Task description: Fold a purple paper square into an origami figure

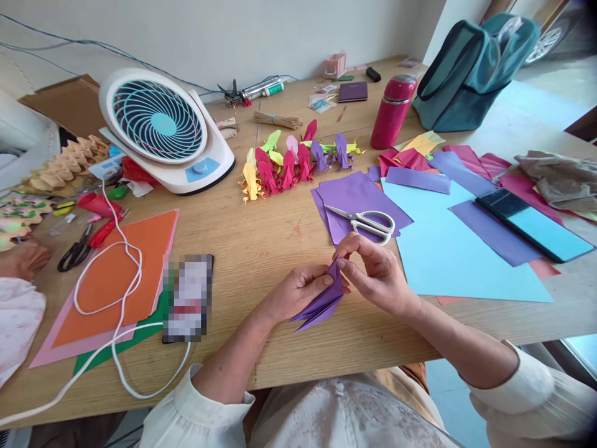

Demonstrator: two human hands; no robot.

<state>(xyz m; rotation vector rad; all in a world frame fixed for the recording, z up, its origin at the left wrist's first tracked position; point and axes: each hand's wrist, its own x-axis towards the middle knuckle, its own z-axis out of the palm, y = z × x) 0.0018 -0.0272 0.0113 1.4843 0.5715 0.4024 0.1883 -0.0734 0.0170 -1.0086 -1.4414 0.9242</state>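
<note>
Between my two hands is a folded piece of purple paper (321,306), its layered points hanging down to the left. My left hand (305,286) is closed on its body, thumb on top. At the upper tip, the thumb and index finger of my right hand (377,274) pinch the paper. White-handled scissors (366,223) lie just beyond on purple sheets (347,190). Several folded paper figures (286,163) in yellow, red, purple and green stand in a group farther back.
At the left are a white fan (163,127), orange paper (112,286), black scissors (75,249), a phone with a white cable (189,298) and another person's hand (23,260). On the right lie light blue paper (461,249) and a dark phone (532,224); a red flask (394,112) and teal bag (471,74) stand behind.
</note>
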